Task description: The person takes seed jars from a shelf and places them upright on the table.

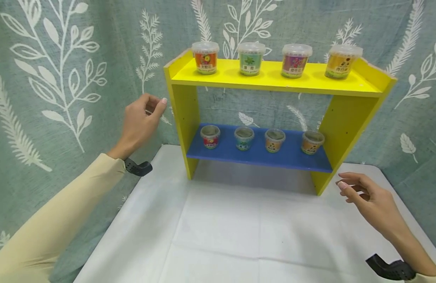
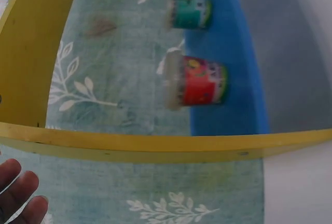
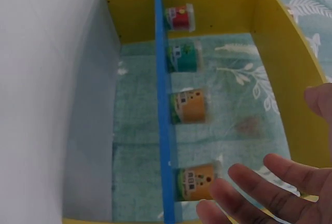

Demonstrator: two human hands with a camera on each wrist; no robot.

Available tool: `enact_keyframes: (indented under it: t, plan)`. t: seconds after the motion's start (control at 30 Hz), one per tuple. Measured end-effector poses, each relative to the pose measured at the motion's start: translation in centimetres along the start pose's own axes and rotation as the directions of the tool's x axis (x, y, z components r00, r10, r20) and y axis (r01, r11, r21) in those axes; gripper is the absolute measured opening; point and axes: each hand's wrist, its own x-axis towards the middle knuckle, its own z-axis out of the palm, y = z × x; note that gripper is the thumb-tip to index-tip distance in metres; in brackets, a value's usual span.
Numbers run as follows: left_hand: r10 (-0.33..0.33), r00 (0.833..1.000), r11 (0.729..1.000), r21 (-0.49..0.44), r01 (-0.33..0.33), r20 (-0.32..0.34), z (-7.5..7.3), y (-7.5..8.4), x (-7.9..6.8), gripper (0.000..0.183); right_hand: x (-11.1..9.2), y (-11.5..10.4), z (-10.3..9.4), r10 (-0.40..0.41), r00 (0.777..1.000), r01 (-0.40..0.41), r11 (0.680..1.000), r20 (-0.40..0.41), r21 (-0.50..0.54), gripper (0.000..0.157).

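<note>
In the head view, a yellow shelf (image 1: pixel 348 118) stands on a white table (image 1: pixel 221 220), filling the upper centre and right of the frame, with four large cups (image 1: pixel 206 59) along its top and four small cups (image 1: pixel 244 139) in a row on its blue board (image 1: pixel 225 145). Good handling here would likely mean steady hands: a bump or tilt could slide the cups, and a cup is probably best taken gently round its sides, clear of its neighbours. The left hand (image 1: pixel 141 116), left of centre, is loosely curled, holding nothing, just beside the shelf's left side. The right hand (image 1: pixel 371 200), lower right, is relaxed, fingers slightly bent, holding nothing, apart from the shelf's right side.
</note>
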Motion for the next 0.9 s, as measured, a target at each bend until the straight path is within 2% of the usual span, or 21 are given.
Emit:
enact_keyframes:
  t: [0.3, 0.47, 0.6, 0.8, 0.9]
  plan:
    - [-0.114, 0.993, 0.992, -0.042, 0.116, 0.038, 0.3, 1.5, 3.0, 0.061, 0.0, -0.6, 0.5, 0.020, 1.000, -0.020, 1.000, 0.001, -0.006, 0.041]
    - [-0.176, 0.979, 0.978, -0.096, 0.186, 0.101, 0.6, 1.8, 4.3, 0.073, 0.1, -0.7, 0.5, 0.023, 1.000, -0.023, 1.000, 0.017, 0.001, 0.041]
    - [-0.225, 0.962, 0.950, -0.183, 0.252, 0.157, 0.7, 1.8, 5.1, 0.075, 0.4, -0.7, 0.3, 0.020, 0.999, -0.020, 1.000, 0.027, 0.006, 0.038]
    - [-0.274, 0.947, 0.890, -0.330, 0.316, 0.170, 0.9, 1.9, 6.5, 0.065, 0.8, -0.9, -0.1, 0.015, 0.999, -0.016, 0.999, 0.030, 0.035, 0.038]
    - [-0.278, 0.945, 0.882, -0.343, 0.323, 0.174, 1.3, 1.9, 6.9, 0.063, 1.0, -1.0, 0.0, 0.019, 1.000, -0.020, 0.998, 0.021, 0.052, 0.038]
